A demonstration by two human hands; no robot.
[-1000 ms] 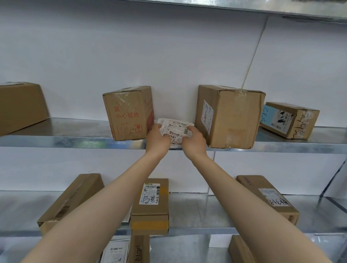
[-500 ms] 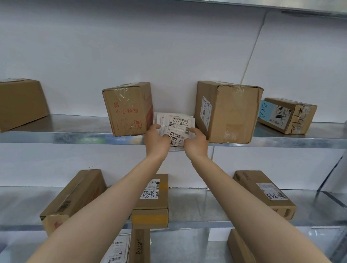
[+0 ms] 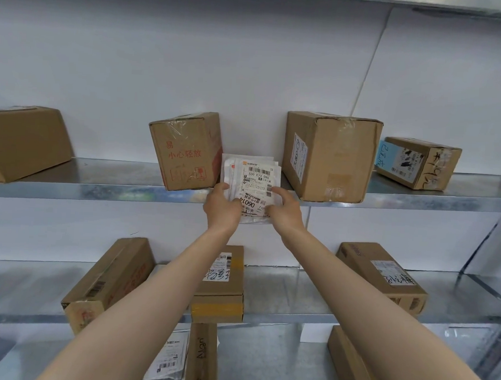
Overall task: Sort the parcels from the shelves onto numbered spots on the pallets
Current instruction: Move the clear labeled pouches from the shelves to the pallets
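Step in hand: pulling 1 parcel off the shelf. Left hand and right hand each have fingers clamped on the lower corners of the white mailer, centre frame, between 2 cartons. Mailer tilted up, label facing camera, long axis vertical. Next, likely: draw it clear, read the number.

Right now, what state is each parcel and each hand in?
White soft parcel: tilted up, label facing camera, held over upper shelf edge.
Left hand: gripping its lower left edge.
Right hand: gripping its lower right edge.
Red-printed box: on upper shelf, leaning, taped shut.
Tall box: upright, taped shut.
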